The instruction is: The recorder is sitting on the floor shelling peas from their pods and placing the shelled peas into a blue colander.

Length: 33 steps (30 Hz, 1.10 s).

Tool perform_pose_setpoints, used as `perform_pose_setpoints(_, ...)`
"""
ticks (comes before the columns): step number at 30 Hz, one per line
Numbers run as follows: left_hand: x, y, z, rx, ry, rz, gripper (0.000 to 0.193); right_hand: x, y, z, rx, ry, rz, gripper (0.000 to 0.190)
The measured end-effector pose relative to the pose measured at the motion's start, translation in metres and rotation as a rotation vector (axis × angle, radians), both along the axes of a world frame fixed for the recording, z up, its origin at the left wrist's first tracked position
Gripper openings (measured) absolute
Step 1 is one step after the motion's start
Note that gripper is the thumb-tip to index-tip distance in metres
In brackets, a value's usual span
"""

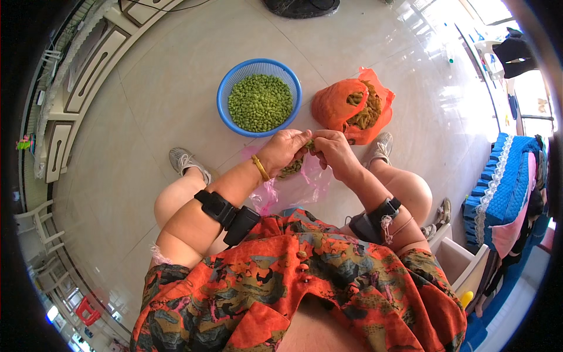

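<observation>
My left hand (283, 151) and my right hand (335, 149) meet in front of me, both pinching a small green bean pod (310, 144) between the fingertips. Below them a pink translucent plastic bag (268, 198) lies spread on the floor, with some pods or shells (291, 169) on it, partly hidden by my left hand. Beyond my left hand stands a blue plastic basket (223, 112) holding a heap of shelled green beans (260, 103). An orange plastic bag (334, 103) beyond my right hand gapes open on brownish-green pods (368, 110).
Glossy floor tiles (176, 101) surround the basket and bags. My shoes (187, 163) are planted on either side. A white drawer cabinet (94, 70) runs along the left. At right are a bed with a blue quilted cover (495, 189) and an open white bin or drawer (457, 259).
</observation>
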<state>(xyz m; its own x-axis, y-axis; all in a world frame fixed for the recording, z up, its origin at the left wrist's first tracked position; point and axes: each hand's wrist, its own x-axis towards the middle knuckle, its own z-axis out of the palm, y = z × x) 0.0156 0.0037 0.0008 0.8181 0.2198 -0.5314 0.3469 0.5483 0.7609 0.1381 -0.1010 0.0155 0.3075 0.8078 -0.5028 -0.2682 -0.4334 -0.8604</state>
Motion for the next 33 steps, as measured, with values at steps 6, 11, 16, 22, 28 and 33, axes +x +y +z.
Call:
perform_pose_setpoints(6,0.001,-0.003,-0.017,-0.081,-0.115,0.057,0.029,0.005,-0.003,-0.002,0.046,0.154,0.013,0.02)
perform_pose_setpoints(11,0.002,-0.003,-0.001,-0.029,-0.079,0.067,0.033,0.002,0.0,0.005,0.066,0.251,-0.058,0.022)
perform_pose_setpoints(16,-0.001,0.0,0.001,-0.049,-0.107,0.067,0.038,0.011,0.0,-0.003,0.063,0.202,0.049,0.024)
perform_pose_setpoints(22,-0.004,0.006,0.001,0.018,-0.124,-0.081,0.043,0.01,0.001,0.005,0.083,0.221,0.103,0.023)
perform_pose_setpoints(28,-0.003,0.007,-0.001,-0.121,-0.168,-0.067,0.04,0.01,0.0,0.008,0.096,0.184,0.129,0.022)
perform_pose_setpoints(33,-0.005,0.008,0.004,-0.326,-0.176,-0.038,0.037,0.011,-0.001,0.006,0.137,0.185,0.129,0.021)
